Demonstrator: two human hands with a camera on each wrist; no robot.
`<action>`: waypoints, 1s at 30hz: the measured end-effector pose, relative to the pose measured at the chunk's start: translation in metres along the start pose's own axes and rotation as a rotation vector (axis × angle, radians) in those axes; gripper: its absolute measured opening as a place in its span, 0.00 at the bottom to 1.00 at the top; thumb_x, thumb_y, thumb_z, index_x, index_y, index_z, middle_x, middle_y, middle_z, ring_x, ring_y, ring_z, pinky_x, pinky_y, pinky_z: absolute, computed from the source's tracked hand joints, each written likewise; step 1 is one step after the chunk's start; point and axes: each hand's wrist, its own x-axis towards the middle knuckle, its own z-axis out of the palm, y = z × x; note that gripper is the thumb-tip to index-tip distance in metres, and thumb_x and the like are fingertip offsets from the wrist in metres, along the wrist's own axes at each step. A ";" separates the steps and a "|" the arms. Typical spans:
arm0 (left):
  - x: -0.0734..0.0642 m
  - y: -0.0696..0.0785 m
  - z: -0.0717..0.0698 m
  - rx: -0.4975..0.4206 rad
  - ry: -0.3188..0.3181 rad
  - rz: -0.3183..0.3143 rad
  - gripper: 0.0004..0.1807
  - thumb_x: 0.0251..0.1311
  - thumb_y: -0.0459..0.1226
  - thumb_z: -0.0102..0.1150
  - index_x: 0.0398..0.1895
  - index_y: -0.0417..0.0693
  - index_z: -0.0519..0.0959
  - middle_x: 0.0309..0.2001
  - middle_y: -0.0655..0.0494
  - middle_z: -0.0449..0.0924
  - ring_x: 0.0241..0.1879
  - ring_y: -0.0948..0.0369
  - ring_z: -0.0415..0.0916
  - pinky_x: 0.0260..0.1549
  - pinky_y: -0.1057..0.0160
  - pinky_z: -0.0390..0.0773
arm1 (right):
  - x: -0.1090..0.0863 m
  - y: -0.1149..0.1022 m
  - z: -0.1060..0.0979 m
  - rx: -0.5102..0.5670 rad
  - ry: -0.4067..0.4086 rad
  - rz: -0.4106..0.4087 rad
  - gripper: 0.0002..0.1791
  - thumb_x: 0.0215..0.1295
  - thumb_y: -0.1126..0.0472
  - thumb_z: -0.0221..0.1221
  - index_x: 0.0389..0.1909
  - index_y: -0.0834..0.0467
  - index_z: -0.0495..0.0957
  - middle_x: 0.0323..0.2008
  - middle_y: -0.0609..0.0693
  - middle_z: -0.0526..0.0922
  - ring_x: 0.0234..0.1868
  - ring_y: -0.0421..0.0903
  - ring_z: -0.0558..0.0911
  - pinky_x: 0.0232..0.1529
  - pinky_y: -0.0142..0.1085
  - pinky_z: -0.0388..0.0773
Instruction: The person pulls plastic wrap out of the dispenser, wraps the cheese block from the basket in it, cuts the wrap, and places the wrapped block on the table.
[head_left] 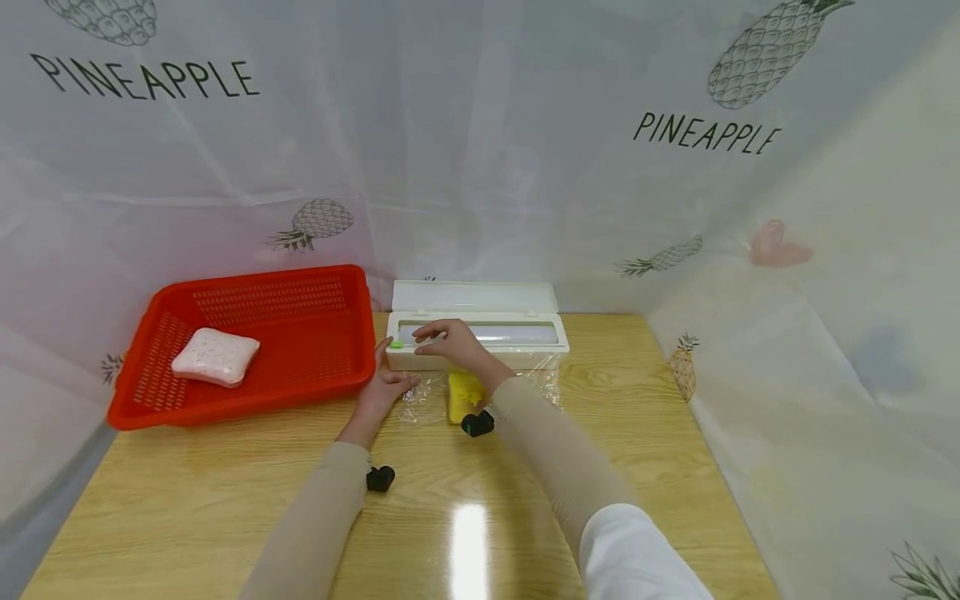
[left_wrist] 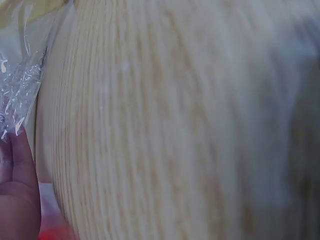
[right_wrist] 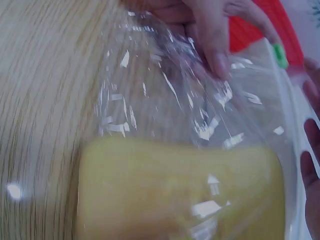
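A white cling film dispenser (head_left: 420, 362) stands at the back of the table with its lid raised. Clear film (head_left: 424, 398) hangs from its front and lies over a yellow, sponge-like block (head_left: 459, 408), seen large in the right wrist view. My left hand (head_left: 381, 387) is at the dispenser's left end, one fingertip at the green slider (right_wrist: 280, 56) and the thumb by the film's edge. Over the dispenser, just right of the slider, my right hand (head_left: 453, 342) hovers with loosely bent fingers and nothing held. The left wrist view catches the left fingers (left_wrist: 22, 160) beside crinkled film.
A red plastic basket (head_left: 300, 333) stands left of the dispenser, close against the left hand. In it lies a pale, speckled, pillow-shaped block (head_left: 216, 357). A pineapple-printed cloth (head_left: 480, 167) hangs behind the wooden table (head_left: 637, 417).
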 end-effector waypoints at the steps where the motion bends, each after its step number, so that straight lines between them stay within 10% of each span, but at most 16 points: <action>1: -0.001 0.001 0.000 0.002 -0.001 0.002 0.55 0.52 0.30 0.72 0.76 0.63 0.48 0.28 0.47 0.84 0.28 0.65 0.81 0.40 0.68 0.73 | 0.003 -0.001 0.004 -0.008 0.003 0.006 0.14 0.60 0.59 0.68 0.48 0.55 0.85 0.43 0.43 0.85 0.47 0.42 0.76 0.50 0.35 0.74; 13: -0.001 0.000 -0.002 -0.017 -0.021 0.019 0.53 0.54 0.28 0.70 0.76 0.60 0.48 0.30 0.42 0.84 0.29 0.62 0.83 0.34 0.70 0.76 | 0.028 -0.005 0.029 -0.436 0.081 -0.022 0.11 0.57 0.46 0.69 0.40 0.43 0.88 0.37 0.37 0.83 0.35 0.36 0.75 0.48 0.40 0.67; 30: 0.000 -0.001 0.000 -0.015 -0.005 0.014 0.53 0.53 0.28 0.71 0.75 0.62 0.49 0.29 0.40 0.84 0.32 0.53 0.84 0.33 0.70 0.76 | 0.021 -0.001 0.023 -0.351 0.046 -0.077 0.08 0.62 0.55 0.66 0.39 0.52 0.86 0.38 0.42 0.80 0.41 0.40 0.76 0.49 0.34 0.70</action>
